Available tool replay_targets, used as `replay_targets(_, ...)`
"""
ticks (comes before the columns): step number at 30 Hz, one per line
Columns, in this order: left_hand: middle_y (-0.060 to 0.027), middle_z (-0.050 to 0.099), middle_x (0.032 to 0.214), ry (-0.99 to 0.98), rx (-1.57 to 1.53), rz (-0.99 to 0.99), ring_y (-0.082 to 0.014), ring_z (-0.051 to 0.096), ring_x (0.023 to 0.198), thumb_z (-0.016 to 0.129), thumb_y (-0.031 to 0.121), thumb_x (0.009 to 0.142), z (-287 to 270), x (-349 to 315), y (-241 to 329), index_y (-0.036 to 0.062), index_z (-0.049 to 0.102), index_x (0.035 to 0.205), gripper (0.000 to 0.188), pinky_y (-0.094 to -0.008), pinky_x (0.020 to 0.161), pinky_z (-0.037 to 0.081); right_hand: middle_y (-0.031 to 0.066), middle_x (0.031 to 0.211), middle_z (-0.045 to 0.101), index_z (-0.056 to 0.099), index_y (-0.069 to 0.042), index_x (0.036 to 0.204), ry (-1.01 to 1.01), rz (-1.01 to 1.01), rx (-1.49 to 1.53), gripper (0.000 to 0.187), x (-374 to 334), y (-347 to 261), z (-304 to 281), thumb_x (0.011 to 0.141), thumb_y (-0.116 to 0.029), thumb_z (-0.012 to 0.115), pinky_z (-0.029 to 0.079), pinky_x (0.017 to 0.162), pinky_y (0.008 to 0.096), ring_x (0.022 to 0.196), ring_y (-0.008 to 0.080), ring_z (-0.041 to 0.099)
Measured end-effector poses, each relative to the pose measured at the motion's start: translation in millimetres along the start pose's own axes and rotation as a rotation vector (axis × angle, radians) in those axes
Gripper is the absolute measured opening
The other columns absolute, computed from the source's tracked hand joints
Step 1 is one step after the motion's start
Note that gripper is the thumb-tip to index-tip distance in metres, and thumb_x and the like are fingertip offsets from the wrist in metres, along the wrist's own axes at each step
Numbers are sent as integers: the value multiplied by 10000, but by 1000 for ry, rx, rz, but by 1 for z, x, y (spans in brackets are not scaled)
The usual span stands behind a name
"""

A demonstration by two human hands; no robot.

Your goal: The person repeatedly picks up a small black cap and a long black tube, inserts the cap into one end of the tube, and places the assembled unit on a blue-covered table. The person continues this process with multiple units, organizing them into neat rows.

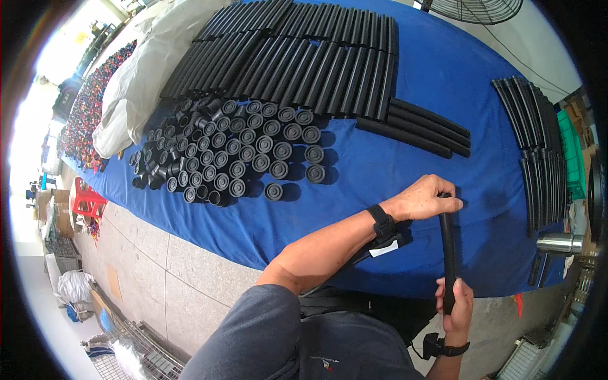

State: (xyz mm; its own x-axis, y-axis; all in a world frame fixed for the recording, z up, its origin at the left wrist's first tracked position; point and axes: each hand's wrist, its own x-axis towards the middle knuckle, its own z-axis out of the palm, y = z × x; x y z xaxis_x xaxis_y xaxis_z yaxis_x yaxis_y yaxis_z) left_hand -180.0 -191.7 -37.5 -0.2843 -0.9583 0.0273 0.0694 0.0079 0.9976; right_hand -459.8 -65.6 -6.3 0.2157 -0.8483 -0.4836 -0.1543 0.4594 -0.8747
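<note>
A black tube [448,247] stands roughly upright between my two hands at the table's near edge. My left hand [424,197] is closed over its upper end, thumb and fingers bent around the top, which hides whether a cap sits there. Lower down, my right hand [456,304] wraps its fingers around the bottom end. Left of my left hand, many round black ridged caps [273,191] stand on the blue cloth [354,190]. Beyond my hands lie a few loose black tubes [411,136], beside larger rows of the same tubes [316,69].
More black tubes [538,158] are stacked at the right edge, with a metal cylinder [560,244] near them. A green crate [571,155] stands behind. White sheeting [145,76] covers the far left, by a heap of small colourful pieces [88,114]. A red stool [87,201] is on the floor.
</note>
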Motion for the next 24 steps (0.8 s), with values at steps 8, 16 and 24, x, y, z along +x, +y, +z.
replay_targets(8,21,494,594,12,8,0,-86,433,592,711,327,929,-1,-1,1,25,694,767,343,-317,550,339,9,771,595,606,-66,1028,79,-173,-163,211,3,4,4,1009,-276,619,365,444,201,531,57,488)
replay_targets(16,13,498,596,12,38,17,-93,441,593,707,330,930,0,1,-2,24,707,782,340,-323,554,349,-3,732,590,637,-46,1045,152,-286,-274,311,4,13,4,1035,-355,601,358,432,191,504,44,464)
replay_targets(24,2,521,598,5,43,3,-95,459,592,704,328,927,-2,0,-1,20,711,788,338,-321,557,362,-28,718,529,583,-56,1029,93,-29,-23,221,2,-1,2,941,-223,699,358,438,201,525,40,459)
